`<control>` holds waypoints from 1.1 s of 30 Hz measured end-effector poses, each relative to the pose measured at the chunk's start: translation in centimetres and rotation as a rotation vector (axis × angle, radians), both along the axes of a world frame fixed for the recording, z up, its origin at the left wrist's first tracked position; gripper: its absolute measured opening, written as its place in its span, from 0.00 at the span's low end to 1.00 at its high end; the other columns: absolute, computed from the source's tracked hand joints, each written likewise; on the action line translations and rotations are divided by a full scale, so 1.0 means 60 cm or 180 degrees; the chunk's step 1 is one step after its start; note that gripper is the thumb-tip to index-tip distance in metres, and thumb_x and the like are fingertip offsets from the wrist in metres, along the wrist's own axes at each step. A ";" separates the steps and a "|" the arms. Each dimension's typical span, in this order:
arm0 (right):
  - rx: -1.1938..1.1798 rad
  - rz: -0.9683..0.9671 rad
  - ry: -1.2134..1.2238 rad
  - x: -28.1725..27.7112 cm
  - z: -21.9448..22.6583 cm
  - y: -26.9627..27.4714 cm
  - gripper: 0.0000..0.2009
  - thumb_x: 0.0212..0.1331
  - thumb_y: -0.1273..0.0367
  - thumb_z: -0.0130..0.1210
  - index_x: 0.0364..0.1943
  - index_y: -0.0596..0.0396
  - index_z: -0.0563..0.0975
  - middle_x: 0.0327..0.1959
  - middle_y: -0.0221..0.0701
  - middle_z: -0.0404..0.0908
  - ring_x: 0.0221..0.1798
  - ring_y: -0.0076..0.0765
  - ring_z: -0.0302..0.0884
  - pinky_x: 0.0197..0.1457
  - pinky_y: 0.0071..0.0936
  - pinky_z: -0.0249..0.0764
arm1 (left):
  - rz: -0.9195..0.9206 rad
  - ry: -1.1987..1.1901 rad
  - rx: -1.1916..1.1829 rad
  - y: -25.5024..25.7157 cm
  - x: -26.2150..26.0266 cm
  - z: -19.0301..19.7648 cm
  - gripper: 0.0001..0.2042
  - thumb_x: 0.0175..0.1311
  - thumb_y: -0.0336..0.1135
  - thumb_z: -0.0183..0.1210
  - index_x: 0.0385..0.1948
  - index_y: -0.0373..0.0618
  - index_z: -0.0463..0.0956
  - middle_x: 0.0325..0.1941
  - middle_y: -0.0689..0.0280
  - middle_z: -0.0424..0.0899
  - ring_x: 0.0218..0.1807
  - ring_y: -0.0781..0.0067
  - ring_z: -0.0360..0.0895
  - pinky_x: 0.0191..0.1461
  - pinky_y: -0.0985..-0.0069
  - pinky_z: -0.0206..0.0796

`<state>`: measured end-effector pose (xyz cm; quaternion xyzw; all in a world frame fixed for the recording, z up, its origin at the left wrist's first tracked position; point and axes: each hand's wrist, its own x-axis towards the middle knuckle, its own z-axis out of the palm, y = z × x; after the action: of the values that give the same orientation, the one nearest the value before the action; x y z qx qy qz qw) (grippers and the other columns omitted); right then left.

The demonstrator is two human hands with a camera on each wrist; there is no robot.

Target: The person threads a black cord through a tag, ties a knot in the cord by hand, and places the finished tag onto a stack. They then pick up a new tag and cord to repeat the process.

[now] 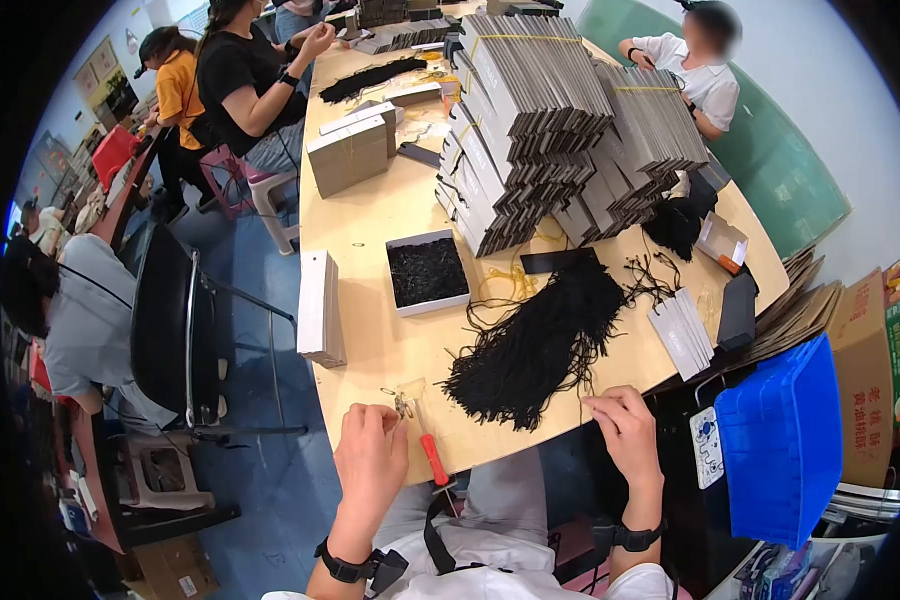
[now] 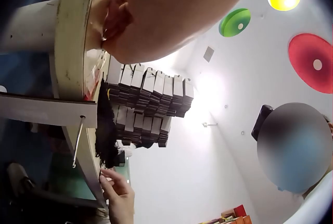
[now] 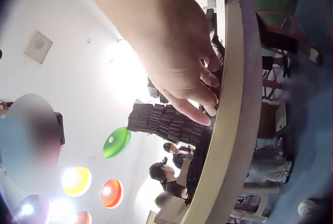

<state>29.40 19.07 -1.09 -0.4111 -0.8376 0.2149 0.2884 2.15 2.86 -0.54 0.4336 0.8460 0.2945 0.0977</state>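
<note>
My right hand (image 1: 625, 432) pinches a thin black cord (image 1: 586, 403) between thumb and fingertips, at the near edge of a big bundle of black cords (image 1: 540, 345). The left hand (image 1: 370, 455) rests at the table's front edge with its fingers curled. Its fingertips are right beside some small brass-coloured metal pieces (image 1: 404, 402); I cannot tell whether it grips one. Just right of that hand, a red-handled tool (image 1: 434, 460) lies across the table edge. In the left wrist view, the right hand (image 2: 118, 195) shows beyond a pale strip (image 2: 47, 112) with a metal rod.
Beyond the cords stand a white box (image 1: 432, 309) of small black pieces and tall stacks of grey tags (image 1: 530, 90). Loose tags (image 1: 682, 335) with black cords lie at right. A white block (image 1: 318, 305) stands at left, a blue crate (image 1: 782, 440) beside the table. Other people sit around.
</note>
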 end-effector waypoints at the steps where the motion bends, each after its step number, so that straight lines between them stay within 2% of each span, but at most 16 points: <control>1: -0.0009 0.0257 -0.0092 -0.001 0.003 -0.001 0.07 0.49 0.77 0.61 0.34 0.53 0.81 0.33 0.34 0.76 0.33 0.37 0.79 0.35 0.29 0.74 | -0.0010 0.0040 -0.0024 0.001 0.001 0.000 0.06 0.56 0.28 0.60 0.32 0.42 0.72 0.34 0.62 0.73 0.40 0.59 0.74 0.38 0.64 0.68; 6: -0.0176 0.0485 -0.0261 -0.008 0.016 0.003 0.06 0.48 0.75 0.63 0.32 0.54 0.82 0.35 0.32 0.74 0.35 0.35 0.78 0.35 0.28 0.74 | -0.0102 0.0178 -0.0036 -0.005 -0.007 -0.007 0.04 0.58 0.28 0.58 0.31 0.41 0.71 0.34 0.58 0.72 0.40 0.56 0.72 0.39 0.63 0.67; 9: -0.0231 0.0573 -0.0407 -0.013 0.021 0.006 0.04 0.49 0.75 0.62 0.29 0.57 0.78 0.35 0.33 0.74 0.34 0.37 0.77 0.36 0.30 0.73 | -0.0127 -0.0018 0.0115 -0.007 -0.012 -0.011 0.04 0.58 0.25 0.57 0.30 0.38 0.70 0.34 0.57 0.73 0.39 0.54 0.73 0.40 0.64 0.66; 11: -0.0191 0.0632 -0.0451 -0.020 0.024 0.009 0.04 0.50 0.76 0.61 0.29 0.58 0.77 0.35 0.34 0.74 0.33 0.38 0.77 0.36 0.31 0.73 | -0.0035 -0.0529 0.0485 -0.012 -0.013 -0.019 0.03 0.59 0.21 0.55 0.31 0.35 0.70 0.29 0.58 0.76 0.31 0.63 0.75 0.35 0.73 0.67; 12: -0.0138 0.0682 -0.0504 -0.021 0.026 0.010 0.04 0.50 0.76 0.60 0.29 0.59 0.76 0.35 0.34 0.74 0.33 0.39 0.77 0.36 0.32 0.72 | -0.0059 -0.0550 0.0491 -0.014 -0.014 -0.020 0.03 0.59 0.21 0.55 0.31 0.35 0.70 0.29 0.58 0.76 0.31 0.63 0.75 0.35 0.73 0.67; 15: -0.0221 0.0591 -0.0375 -0.029 0.022 0.010 0.04 0.52 0.77 0.59 0.30 0.60 0.75 0.35 0.35 0.74 0.33 0.41 0.76 0.36 0.32 0.72 | 0.0092 -0.1067 0.0642 -0.017 -0.010 -0.016 0.02 0.59 0.21 0.55 0.31 0.35 0.72 0.27 0.63 0.76 0.28 0.78 0.71 0.33 0.80 0.65; 16: -0.0219 0.0583 -0.0380 -0.029 0.020 0.012 0.04 0.52 0.77 0.59 0.30 0.60 0.75 0.35 0.35 0.74 0.33 0.41 0.76 0.36 0.32 0.72 | 0.0084 -0.1073 0.0644 -0.016 -0.008 -0.010 0.02 0.59 0.21 0.55 0.31 0.35 0.72 0.27 0.63 0.76 0.28 0.78 0.71 0.33 0.80 0.65; 18: -0.0259 0.0544 -0.0158 -0.031 0.016 0.012 0.04 0.52 0.76 0.58 0.31 0.60 0.75 0.35 0.34 0.74 0.34 0.41 0.77 0.36 0.31 0.72 | -0.0114 -0.1092 0.0633 -0.014 -0.005 0.002 0.01 0.59 0.20 0.55 0.31 0.34 0.72 0.28 0.58 0.75 0.28 0.67 0.74 0.34 0.76 0.67; 19: -0.0263 0.0543 -0.0160 -0.032 0.016 0.010 0.04 0.52 0.76 0.58 0.31 0.60 0.75 0.35 0.34 0.74 0.34 0.41 0.77 0.36 0.31 0.72 | -0.0114 -0.1094 0.0629 -0.013 -0.004 0.001 0.01 0.59 0.20 0.55 0.31 0.34 0.72 0.28 0.58 0.75 0.28 0.67 0.74 0.34 0.76 0.67; 22: -0.0237 0.0505 -0.0109 -0.035 0.018 0.006 0.04 0.53 0.75 0.59 0.30 0.60 0.75 0.36 0.33 0.74 0.32 0.41 0.76 0.35 0.31 0.72 | -0.0062 -0.1246 0.0711 -0.015 -0.002 -0.008 0.01 0.59 0.20 0.56 0.31 0.34 0.73 0.28 0.60 0.76 0.28 0.72 0.74 0.35 0.78 0.67; 24: -0.0401 0.0558 -0.0313 -0.035 0.018 0.006 0.05 0.51 0.75 0.60 0.30 0.59 0.75 0.37 0.33 0.75 0.36 0.38 0.76 0.36 0.29 0.72 | -0.0050 -0.1420 0.0740 -0.020 -0.002 -0.016 0.01 0.60 0.20 0.55 0.32 0.34 0.75 0.29 0.66 0.78 0.29 0.82 0.73 0.34 0.84 0.65; 28: -0.0052 0.0728 -0.0574 -0.055 0.032 0.002 0.05 0.50 0.74 0.61 0.29 0.57 0.75 0.39 0.32 0.75 0.40 0.38 0.76 0.43 0.31 0.71 | -0.0066 -0.1668 0.0688 -0.026 0.001 -0.014 0.03 0.60 0.19 0.55 0.33 0.34 0.75 0.31 0.65 0.80 0.32 0.81 0.76 0.37 0.83 0.69; 30: 0.0490 0.0742 -0.0464 -0.080 0.054 -0.014 0.05 0.49 0.75 0.61 0.28 0.54 0.75 0.41 0.31 0.77 0.43 0.39 0.75 0.48 0.35 0.67 | -0.0109 -0.2030 0.0886 -0.025 0.007 -0.011 0.03 0.61 0.19 0.54 0.34 0.33 0.75 0.33 0.64 0.81 0.34 0.79 0.78 0.41 0.81 0.72; 33: 0.0093 0.1233 0.0675 -0.117 0.050 -0.050 0.07 0.48 0.76 0.61 0.30 0.54 0.74 0.35 0.32 0.80 0.40 0.41 0.75 0.50 0.35 0.66 | -0.0148 -0.2276 0.0931 -0.020 0.018 0.003 0.04 0.62 0.19 0.55 0.37 0.32 0.75 0.35 0.62 0.81 0.37 0.77 0.80 0.44 0.80 0.74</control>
<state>22.36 16.09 1.93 -0.2134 -0.8689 0.2962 0.3342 3.21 1.63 -0.36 0.3320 0.6975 0.5424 0.3303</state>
